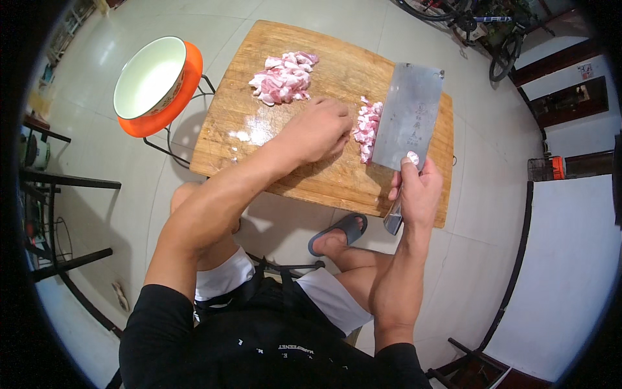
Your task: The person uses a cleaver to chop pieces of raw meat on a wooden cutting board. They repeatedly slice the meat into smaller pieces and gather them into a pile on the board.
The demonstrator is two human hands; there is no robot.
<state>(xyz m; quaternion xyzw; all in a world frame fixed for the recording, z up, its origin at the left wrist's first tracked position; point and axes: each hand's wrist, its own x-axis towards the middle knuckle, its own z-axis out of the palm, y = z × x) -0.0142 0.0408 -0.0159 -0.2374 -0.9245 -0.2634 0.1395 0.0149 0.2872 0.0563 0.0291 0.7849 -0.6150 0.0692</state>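
Diced pork (367,133) lies on the wooden chopping board (350,61) at the cleaver's (408,107) nine o'clock; right hand (420,191) wraps its handle (393,218); left hand (317,129), half-curled, grasp hidden, should stay clear of each stroke.

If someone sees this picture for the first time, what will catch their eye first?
The broad cleaver probably wins, held in the right hand over the wooden board's right side, beside chopped meat. Next comes the vivid orange stool at the upper left, bearing a white bowl.
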